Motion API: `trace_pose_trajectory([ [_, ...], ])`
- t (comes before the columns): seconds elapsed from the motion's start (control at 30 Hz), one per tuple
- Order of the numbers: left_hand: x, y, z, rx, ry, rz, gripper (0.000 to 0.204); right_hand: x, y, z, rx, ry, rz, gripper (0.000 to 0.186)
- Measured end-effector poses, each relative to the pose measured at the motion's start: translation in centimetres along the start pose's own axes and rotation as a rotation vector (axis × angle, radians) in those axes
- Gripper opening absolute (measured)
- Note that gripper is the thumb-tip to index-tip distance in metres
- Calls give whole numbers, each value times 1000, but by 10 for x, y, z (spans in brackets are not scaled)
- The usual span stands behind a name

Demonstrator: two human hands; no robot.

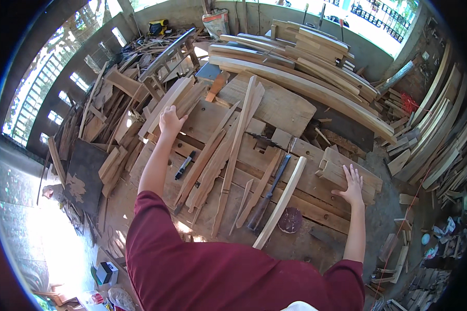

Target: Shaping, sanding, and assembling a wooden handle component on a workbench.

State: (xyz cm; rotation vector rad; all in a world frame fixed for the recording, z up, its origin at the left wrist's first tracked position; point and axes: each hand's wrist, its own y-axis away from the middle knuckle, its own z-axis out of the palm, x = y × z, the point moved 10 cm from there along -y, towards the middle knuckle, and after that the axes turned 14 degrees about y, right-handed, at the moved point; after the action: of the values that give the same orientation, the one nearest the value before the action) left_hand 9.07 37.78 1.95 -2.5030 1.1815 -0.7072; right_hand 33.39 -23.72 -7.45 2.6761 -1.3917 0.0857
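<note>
My left hand (172, 120), its fingers curled, is on a stack of pale wooden boards (166, 106) at the left of the workbench (308, 194). With fingers spread, my right hand (352, 186) rests flat on wooden blocks (342, 168) at the bench's right end. Between the hands lie several long, thin wood strips (238, 140). A long chisel-like tool (270, 194) with a dark handle lies beside a pale square stick (283, 199). Near them are a round dark sanding disc (290, 220) and a small black pen-like tool (184, 165).
Long timber beams (301, 85) are stacked beyond the bench. Scrap wood (122, 88) heaps up at the left, next to a dark panel (80, 173). More planks (441, 129) lean along the right wall. An orange cord (411, 207) runs down the right side.
</note>
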Motion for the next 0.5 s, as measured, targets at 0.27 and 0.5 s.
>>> trace_pose_trajectory([
  [0.27,-18,-8,7,87,-146,5,49,19,18,0,432,27,14,90],
  [0.5,-27,-21,-2,45,-132,-66,58,20,22,-5,552,106,1,85],
])
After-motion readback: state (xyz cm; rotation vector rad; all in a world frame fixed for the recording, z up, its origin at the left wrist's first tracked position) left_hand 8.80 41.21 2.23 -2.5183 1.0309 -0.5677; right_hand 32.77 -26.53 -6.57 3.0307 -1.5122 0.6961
